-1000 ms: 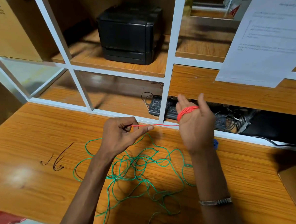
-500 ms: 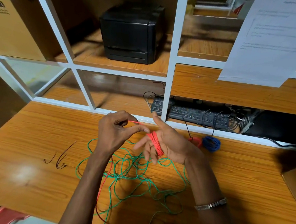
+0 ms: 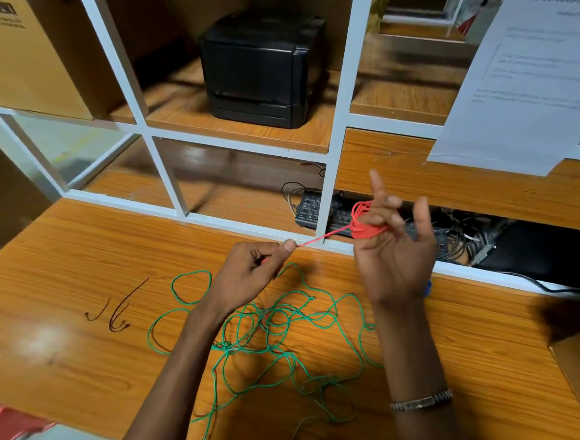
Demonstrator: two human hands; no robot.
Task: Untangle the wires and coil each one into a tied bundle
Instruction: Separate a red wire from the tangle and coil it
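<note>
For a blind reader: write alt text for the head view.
The right hand has red wire coiled round its fingers, while the left hand pinches the strand running to it. Below them, green wire lies tangled on a wooden desk, in front of white-framed shelves.

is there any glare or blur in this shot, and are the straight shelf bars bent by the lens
Head view: a soft glare patch on the desk at lower left; the right hand and its fingers are motion-blurred, as is the printed sheet; the white shelf frame leans and splays from wide-angle distortion; the green wire stays fairly sharp.
</note>
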